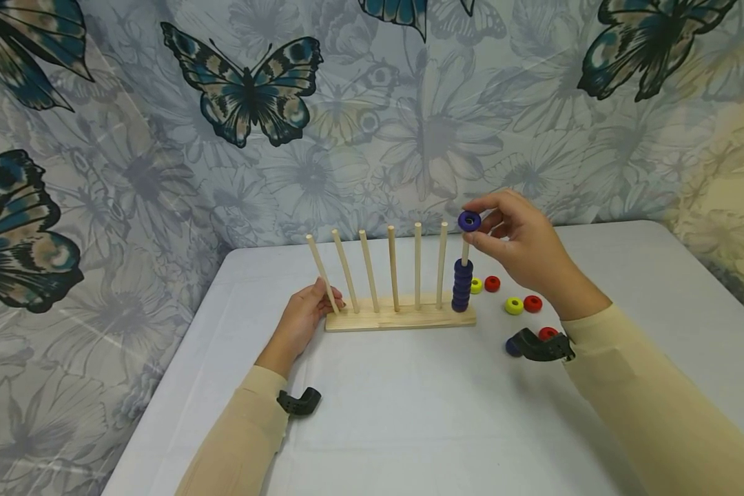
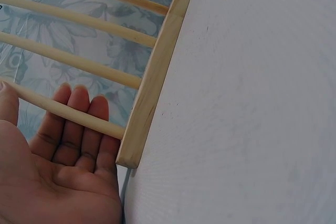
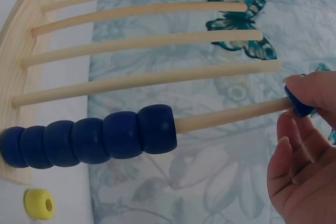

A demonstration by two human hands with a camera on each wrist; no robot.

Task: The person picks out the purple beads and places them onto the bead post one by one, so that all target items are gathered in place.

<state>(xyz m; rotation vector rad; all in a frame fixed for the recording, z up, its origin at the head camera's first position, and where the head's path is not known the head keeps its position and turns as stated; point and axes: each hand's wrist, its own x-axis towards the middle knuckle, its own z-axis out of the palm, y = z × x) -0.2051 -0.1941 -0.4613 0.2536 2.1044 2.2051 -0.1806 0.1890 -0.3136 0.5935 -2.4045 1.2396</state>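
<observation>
A wooden peg stand (image 1: 403, 318) with a row of upright pegs sits on the table. Around its leftmost peg (image 2: 73, 113) is my left hand (image 1: 304, 313), thumb on one side and fingers behind. Several dark blue beads (image 1: 462, 286) are stacked at the foot of the rightmost peg. My right hand (image 1: 517, 241) pinches another blue bead (image 1: 469, 221) between thumb and fingers at the top of that same peg. In the right wrist view the held bead (image 3: 300, 100) meets the peg's tip, partly hidden by the thumb.
Right of the stand lie loose yellow beads (image 1: 514, 306) and red beads (image 1: 532, 304). A blue bead (image 1: 513, 347) is half hidden by the right wrist's black camera mount (image 1: 541, 346). Behind the white table (image 1: 409, 413) hangs a butterfly-patterned backdrop (image 1: 434, 138).
</observation>
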